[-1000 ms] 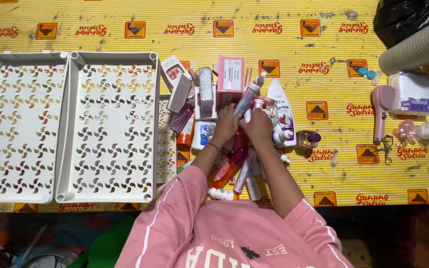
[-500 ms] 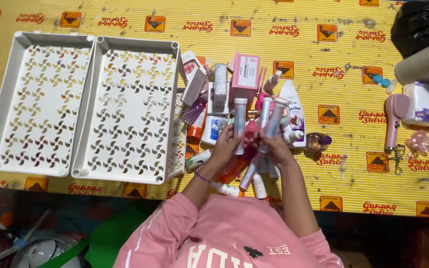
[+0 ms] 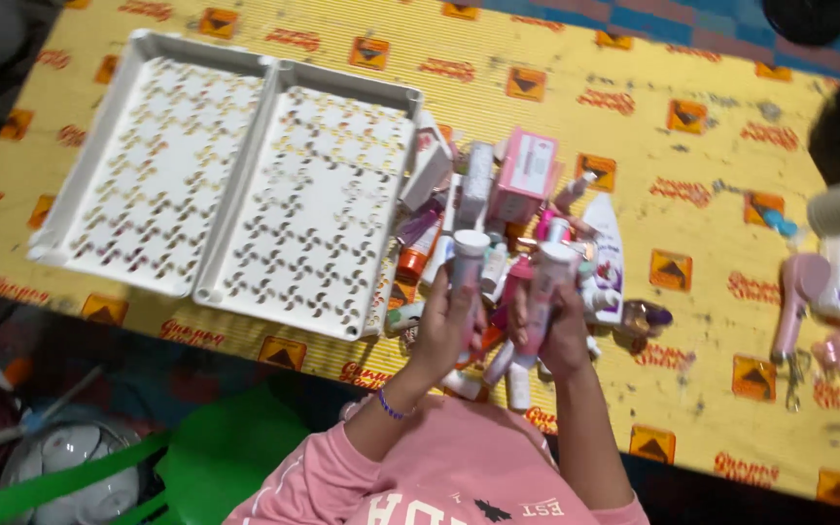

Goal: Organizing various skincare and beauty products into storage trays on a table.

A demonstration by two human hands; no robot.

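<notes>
Two white perforated trays (image 3: 162, 165) (image 3: 318, 209) lie side by side at the table's (image 3: 556, 58) left end, two capped tubes stand upright, one in the left hand (image 3: 444, 326) and one in the right hand (image 3: 561, 335), and one pink box (image 3: 527, 175) tops an uncountable cosmetics pile.

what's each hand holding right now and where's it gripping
Left hand holds a white-capped tube upright, fingers wrapped round its lower half. Right hand grips a second capped tube the same way, low on its body.
</notes>
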